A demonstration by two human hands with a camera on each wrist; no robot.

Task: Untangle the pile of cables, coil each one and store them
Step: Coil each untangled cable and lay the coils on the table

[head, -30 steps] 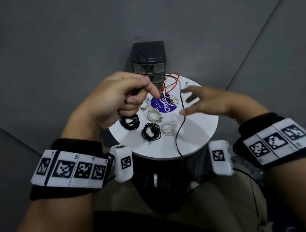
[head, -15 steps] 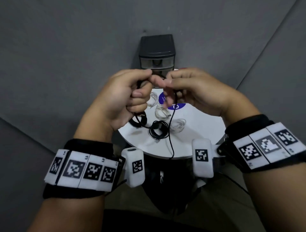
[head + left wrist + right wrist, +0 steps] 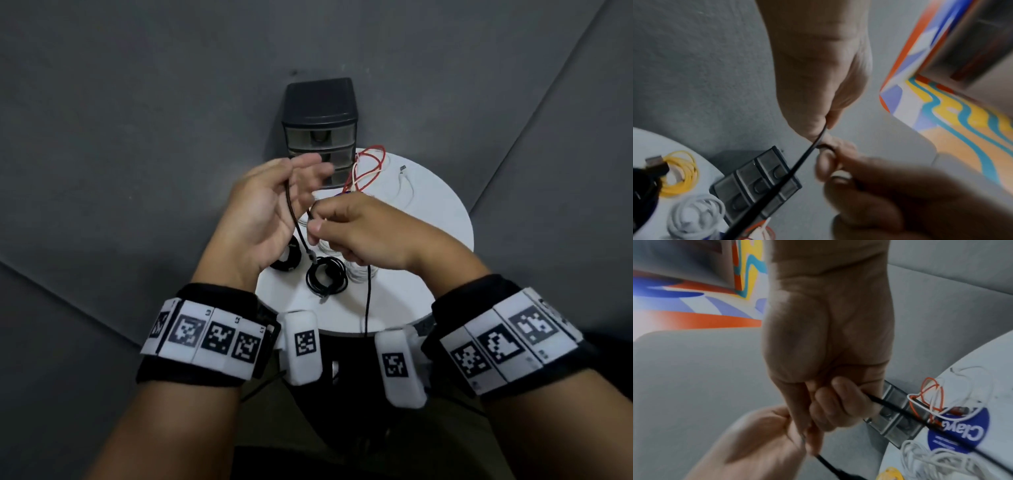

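White, the round table (image 3: 428, 274) bears the most: a black drawer unit (image 3: 320, 130) at its far edge, then finished coils (image 3: 325, 277), then a loose red and white tangle (image 3: 366, 171). Above them the left hand (image 3: 263, 219), fingers spread and blurred, has the black cable (image 3: 294, 212) running across its palm; whether it pinches the cable I cannot tell. The right hand (image 3: 363, 233) is curled round the same cable, whose tail hangs over the table's near edge. That tail could snag the coils as it is drawn up, and a slack left hand would let the first loop slip.
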